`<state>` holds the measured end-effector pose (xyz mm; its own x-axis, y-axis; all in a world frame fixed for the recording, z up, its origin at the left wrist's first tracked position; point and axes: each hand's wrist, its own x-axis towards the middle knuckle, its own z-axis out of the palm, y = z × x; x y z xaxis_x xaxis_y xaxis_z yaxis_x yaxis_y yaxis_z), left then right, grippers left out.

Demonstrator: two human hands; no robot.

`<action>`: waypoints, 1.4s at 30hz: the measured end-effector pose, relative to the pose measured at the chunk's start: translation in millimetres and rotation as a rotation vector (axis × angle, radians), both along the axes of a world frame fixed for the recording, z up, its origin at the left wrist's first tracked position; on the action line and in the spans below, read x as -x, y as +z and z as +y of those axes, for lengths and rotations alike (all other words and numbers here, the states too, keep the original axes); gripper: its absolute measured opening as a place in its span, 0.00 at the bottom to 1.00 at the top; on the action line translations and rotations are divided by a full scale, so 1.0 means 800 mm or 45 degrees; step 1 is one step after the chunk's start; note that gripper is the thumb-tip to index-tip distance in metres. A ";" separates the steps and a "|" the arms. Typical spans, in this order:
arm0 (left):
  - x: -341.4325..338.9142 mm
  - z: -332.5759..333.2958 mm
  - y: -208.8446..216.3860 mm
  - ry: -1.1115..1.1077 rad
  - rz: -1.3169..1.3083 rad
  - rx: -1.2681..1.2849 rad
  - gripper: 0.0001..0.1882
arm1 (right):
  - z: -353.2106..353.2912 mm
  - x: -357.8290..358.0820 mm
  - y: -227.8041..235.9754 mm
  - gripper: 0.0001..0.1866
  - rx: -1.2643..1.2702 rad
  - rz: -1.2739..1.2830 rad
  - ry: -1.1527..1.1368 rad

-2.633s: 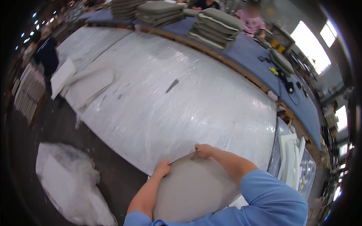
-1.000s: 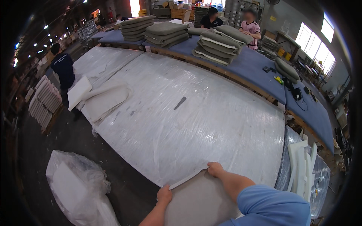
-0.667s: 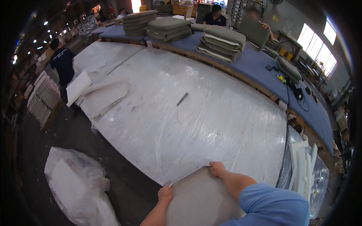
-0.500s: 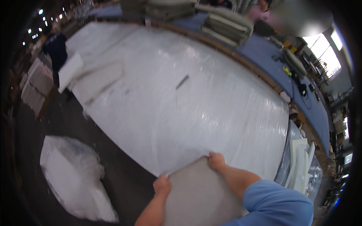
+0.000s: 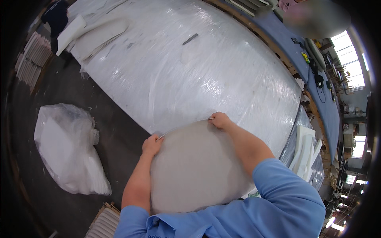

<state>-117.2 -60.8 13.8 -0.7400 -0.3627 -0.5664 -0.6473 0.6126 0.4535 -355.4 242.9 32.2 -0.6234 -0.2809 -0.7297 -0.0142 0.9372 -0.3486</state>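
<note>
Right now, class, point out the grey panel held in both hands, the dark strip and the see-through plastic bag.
Grey panel (image 5: 196, 168): head view, middle of its broad face.
Dark strip (image 5: 190, 39): head view, midway along it.
Plastic bag (image 5: 65, 148): head view, middle of its side.

On the plastic-covered table (image 5: 238, 79) lie pale sheets (image 5: 102, 35) and what looks like a dark strip (image 5: 190, 39).

Windows (image 5: 348, 59) glow washed-out white at right, glare streaks the tabletop (image 5: 174, 85), the floor (image 5: 115, 135) lies dim, and edges bend toward a blackened rim.
</note>
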 end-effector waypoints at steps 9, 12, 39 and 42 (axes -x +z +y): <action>-0.043 -0.005 -0.031 0.112 0.094 0.074 0.14 | 0.030 -0.025 -0.033 0.14 -0.038 0.640 0.140; -0.045 -0.006 -0.033 0.155 0.047 0.065 0.15 | 0.022 -0.032 -0.042 0.13 0.064 0.689 0.113; -0.301 0.103 0.139 1.165 0.518 -1.823 0.39 | -0.158 -0.232 0.254 0.28 0.465 -0.655 0.747; -0.294 0.139 0.174 1.394 0.682 -2.263 0.41 | -0.179 -0.272 0.263 0.32 0.597 -0.745 1.007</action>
<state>117.8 50.0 152.8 -0.8200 -0.1051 -0.5627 -0.0018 -0.9825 0.1861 -137.8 99.6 242.4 0.2656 -0.7774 -0.5702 -0.2702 0.5077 -0.8180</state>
